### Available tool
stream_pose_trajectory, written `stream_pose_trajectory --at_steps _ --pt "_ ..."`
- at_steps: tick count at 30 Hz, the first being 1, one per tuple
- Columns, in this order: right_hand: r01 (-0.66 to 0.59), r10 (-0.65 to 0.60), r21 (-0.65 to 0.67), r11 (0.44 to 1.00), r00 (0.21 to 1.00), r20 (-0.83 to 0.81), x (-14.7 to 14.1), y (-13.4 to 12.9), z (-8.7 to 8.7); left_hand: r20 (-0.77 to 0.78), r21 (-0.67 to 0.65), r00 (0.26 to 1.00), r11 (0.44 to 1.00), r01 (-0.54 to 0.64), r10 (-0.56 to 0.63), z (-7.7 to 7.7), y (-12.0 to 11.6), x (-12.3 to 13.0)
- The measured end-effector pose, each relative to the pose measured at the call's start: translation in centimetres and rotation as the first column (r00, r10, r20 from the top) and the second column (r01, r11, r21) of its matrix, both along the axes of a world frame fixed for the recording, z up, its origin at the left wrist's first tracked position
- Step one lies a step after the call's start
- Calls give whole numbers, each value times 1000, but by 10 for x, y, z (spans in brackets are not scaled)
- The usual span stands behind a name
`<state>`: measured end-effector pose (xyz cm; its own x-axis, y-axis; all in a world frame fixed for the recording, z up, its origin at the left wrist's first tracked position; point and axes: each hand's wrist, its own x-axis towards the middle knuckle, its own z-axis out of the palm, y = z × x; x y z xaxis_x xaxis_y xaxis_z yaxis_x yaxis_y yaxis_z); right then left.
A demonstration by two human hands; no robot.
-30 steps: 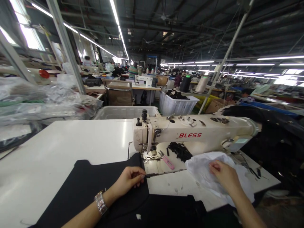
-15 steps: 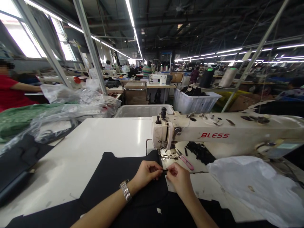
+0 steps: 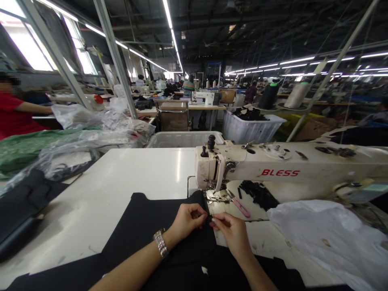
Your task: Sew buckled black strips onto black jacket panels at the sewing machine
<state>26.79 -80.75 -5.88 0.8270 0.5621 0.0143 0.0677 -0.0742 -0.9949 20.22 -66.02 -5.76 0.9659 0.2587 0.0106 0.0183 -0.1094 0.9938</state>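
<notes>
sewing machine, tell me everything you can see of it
The sewing machine has a cream-white head with scuffed, grimy paint and a long horizontal arm marked BLESS in red capitals. Two black knobs rise from the top at its left end, and small metal fittings sit along the top. A metal foot sits low at the left end, near the edge of a black cloth. Pink-handled snips and black scraps lie beneath the arm, on the white table.

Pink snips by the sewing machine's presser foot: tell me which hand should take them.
Right, probably. The right hand lies closer to the pink-handled thread snips, on the same side of the work. The left hand is farther off, over the black fabric.
</notes>
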Motion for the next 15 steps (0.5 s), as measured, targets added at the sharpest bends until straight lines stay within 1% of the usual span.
stream_pose_trajectory --at_steps 3,6,9,11,13,15 --pt "-25 26 11 1000 999 -41 2 -1 1 22 -14 998 998 59 -58 0 3 -1" --pt "-52 55 36 998 995 -85 4 0 3 39 -24 993 994 111 -110 2 5 -2" --pt "-76 81 48 996 990 -115 5 0 3 51 24 988 989 148 -149 6 5 -4" --pt "-82 85 28 996 992 -95 4 0 2 57 47 984 985 167 -170 7 4 -5" --pt "-83 84 12 996 994 -73 2 1 0 52 26 981 983 184 -185 6 3 -5" --pt "-81 81 11 997 995 -64 1 1 -1 41 -25 980 980 198 -197 6 2 -5"
